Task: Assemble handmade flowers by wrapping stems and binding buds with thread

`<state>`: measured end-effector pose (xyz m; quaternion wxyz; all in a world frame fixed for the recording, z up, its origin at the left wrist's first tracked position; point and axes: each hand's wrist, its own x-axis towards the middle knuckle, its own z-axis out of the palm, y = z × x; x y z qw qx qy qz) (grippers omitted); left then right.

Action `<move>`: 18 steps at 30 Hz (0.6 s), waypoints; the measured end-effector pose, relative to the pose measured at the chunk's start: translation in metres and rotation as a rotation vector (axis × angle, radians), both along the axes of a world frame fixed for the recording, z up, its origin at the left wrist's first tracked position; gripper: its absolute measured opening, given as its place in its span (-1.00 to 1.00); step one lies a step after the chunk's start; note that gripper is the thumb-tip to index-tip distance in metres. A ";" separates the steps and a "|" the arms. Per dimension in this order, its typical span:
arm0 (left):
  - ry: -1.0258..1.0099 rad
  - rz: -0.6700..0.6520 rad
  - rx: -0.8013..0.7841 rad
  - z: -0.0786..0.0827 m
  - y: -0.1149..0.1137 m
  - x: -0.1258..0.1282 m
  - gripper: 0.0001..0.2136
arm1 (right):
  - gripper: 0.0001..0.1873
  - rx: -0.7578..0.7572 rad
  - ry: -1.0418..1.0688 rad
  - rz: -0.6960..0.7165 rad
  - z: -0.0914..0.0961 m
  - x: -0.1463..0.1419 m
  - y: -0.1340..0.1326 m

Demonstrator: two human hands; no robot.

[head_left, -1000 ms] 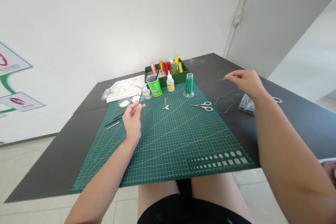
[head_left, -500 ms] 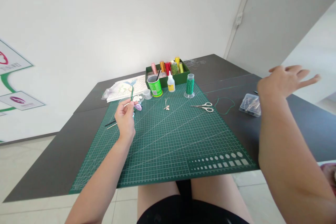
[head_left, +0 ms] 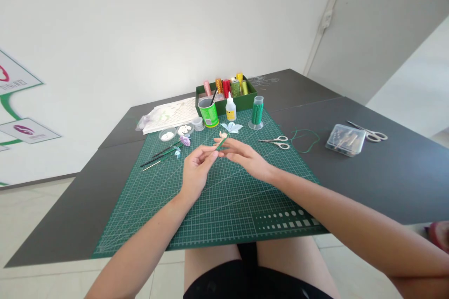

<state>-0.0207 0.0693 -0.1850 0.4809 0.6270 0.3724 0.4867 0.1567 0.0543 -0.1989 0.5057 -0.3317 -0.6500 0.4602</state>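
Note:
Between finger and thumb, my left hand (head_left: pixel 197 168) grips a thin green-wrapped stem (head_left: pixel 220 144). Pale blue petals (head_left: pixel 231 127) appear in line with the stem's upper end. My right hand (head_left: pixel 247 159) reaches in from the right; its long, fairly straight fingers close around the stem beside my left fingertips. A small cream flower piece (head_left: pixel 223 135) shows just behind the fingertips, and whether it touches the stem I cannot tell. Under both hands lies a green cutting mat (head_left: pixel 210 215). Left of them are a purple rose (head_left: pixel 184 140) and a small light-blue flower (head_left: pixel 177 152).
Small scissors (head_left: pixel 277 142), a green thread spool (head_left: pixel 257 113), a glue bottle (head_left: pixel 230 110) and a green can (head_left: pixel 209 114) stand or lie around the mat. Behind is a box of thread spools (head_left: pixel 242 103). Rightward sit a clear case (head_left: pixel 345 140) and more scissors (head_left: pixel 372 134).
My right hand has come down from the raised spot at far right to the stem. My left hand has carried the stem rightward to the middle of the mat.

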 end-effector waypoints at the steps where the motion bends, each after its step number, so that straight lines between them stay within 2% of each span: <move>1: -0.011 -0.020 -0.013 -0.002 0.000 0.001 -0.80 | -0.54 -0.076 0.071 0.051 -0.002 -0.007 -0.004; 2: -0.020 -0.033 -0.023 -0.004 0.000 0.002 -0.80 | -0.55 -0.139 0.104 0.068 -0.004 -0.011 -0.008; 4: -0.028 -0.032 -0.037 -0.007 0.002 0.003 -0.81 | -0.59 -0.187 0.076 -0.011 -0.006 -0.015 -0.013; 7: -0.026 0.007 -0.069 -0.009 0.003 0.003 -0.80 | -0.71 -0.088 -0.110 -0.222 -0.008 -0.013 -0.016; 9: -0.013 0.030 -0.105 -0.008 0.002 0.004 -0.78 | -0.79 -0.013 -0.219 -0.303 -0.010 -0.011 -0.015; 14: 0.001 0.041 -0.169 -0.007 0.001 0.006 -0.76 | -0.80 0.076 -0.346 -0.387 -0.012 -0.007 -0.011; 18: 0.069 0.071 -0.106 -0.011 0.005 0.004 -0.80 | -0.77 0.167 -0.452 -0.386 -0.008 -0.001 -0.009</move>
